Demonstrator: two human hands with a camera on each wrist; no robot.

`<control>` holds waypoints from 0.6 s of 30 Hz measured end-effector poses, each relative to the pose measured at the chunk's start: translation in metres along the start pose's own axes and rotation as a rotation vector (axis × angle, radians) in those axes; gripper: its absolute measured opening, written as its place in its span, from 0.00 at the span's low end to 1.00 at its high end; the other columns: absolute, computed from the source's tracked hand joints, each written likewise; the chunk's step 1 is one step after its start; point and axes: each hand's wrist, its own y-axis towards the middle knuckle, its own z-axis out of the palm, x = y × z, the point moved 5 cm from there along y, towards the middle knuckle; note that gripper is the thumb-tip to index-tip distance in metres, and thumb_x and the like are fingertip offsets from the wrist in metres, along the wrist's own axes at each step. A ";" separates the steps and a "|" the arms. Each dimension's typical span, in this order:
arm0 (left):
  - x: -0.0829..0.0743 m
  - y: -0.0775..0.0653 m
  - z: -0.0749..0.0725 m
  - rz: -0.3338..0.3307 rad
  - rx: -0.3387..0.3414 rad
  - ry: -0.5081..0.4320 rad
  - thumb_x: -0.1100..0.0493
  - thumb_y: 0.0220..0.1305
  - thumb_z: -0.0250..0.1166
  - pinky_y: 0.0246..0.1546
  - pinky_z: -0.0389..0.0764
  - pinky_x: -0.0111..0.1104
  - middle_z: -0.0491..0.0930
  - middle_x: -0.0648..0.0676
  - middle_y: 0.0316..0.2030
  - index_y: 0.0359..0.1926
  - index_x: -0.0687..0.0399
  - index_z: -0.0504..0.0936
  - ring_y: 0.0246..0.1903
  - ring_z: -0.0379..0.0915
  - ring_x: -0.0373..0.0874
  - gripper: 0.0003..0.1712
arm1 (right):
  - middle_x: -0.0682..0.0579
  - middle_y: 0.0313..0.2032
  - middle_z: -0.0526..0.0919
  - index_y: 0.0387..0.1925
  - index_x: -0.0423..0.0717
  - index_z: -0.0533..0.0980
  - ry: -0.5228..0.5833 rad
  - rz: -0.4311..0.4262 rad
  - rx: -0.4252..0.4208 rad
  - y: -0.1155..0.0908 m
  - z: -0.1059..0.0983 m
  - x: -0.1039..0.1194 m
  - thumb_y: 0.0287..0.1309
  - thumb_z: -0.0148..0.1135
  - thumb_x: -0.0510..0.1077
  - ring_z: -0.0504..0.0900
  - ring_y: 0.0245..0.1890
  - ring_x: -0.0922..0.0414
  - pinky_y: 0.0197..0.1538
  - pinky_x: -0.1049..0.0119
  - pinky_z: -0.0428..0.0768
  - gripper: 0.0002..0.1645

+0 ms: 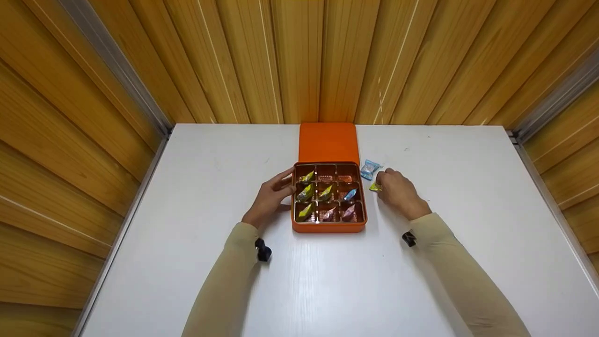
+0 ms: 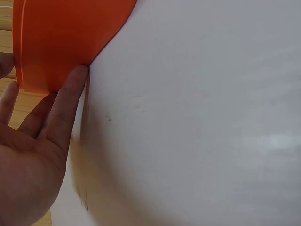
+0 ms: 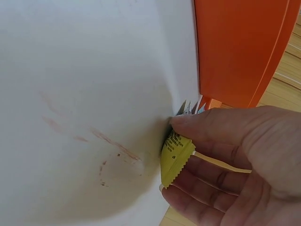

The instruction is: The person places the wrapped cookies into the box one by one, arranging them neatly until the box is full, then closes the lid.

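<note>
An orange box [image 1: 329, 228] with several compartments stands on the white table, its orange lid [image 1: 327, 141] behind it. Yellow wrapped candies [image 1: 305, 192] lie in the left column and the centre compartment, a blue one [image 1: 350, 194] at middle right, and pink ones [image 1: 349, 213] in the front row. Against the box's left side, my left hand [image 1: 269, 200] rests with fairly straight fingers, the thumb near the rim. Right of the box, my right hand [image 1: 398, 191] pinches a yellow wrapped candy [image 3: 175, 157] between thumb and fingers, low over the table.
Just beyond my right hand, a blue wrapped candy [image 1: 369, 169] lies on the table [image 1: 224, 159] by the box's back right corner. Wood-patterned panels [image 1: 299, 61] rise behind the table and at both sides.
</note>
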 end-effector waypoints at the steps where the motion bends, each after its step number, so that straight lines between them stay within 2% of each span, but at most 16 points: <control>1: 0.000 0.000 0.000 -0.001 0.000 -0.003 0.58 0.77 0.66 0.47 0.89 0.53 0.74 0.60 0.71 0.80 0.35 0.69 0.63 0.79 0.56 0.35 | 0.38 0.33 0.79 0.36 0.29 0.82 0.003 -0.003 -0.003 0.000 0.000 0.000 0.52 0.67 0.25 0.82 0.37 0.37 0.40 0.40 0.84 0.08; 9: -0.001 0.000 0.001 0.006 -0.002 -0.015 0.61 0.76 0.66 0.47 0.89 0.53 0.73 0.60 0.72 0.80 0.37 0.70 0.64 0.77 0.57 0.35 | 0.37 0.35 0.80 0.39 0.29 0.82 0.026 0.003 0.012 0.001 0.001 -0.002 0.53 0.66 0.25 0.83 0.38 0.37 0.43 0.40 0.84 0.09; 18: -0.001 0.000 0.001 0.001 -0.027 0.009 0.62 0.76 0.66 0.46 0.89 0.52 0.74 0.59 0.72 0.79 0.37 0.71 0.65 0.77 0.57 0.35 | 0.36 0.35 0.80 0.41 0.29 0.82 0.032 -0.018 -0.023 0.001 0.000 -0.003 0.54 0.56 0.23 0.83 0.37 0.35 0.41 0.40 0.83 0.14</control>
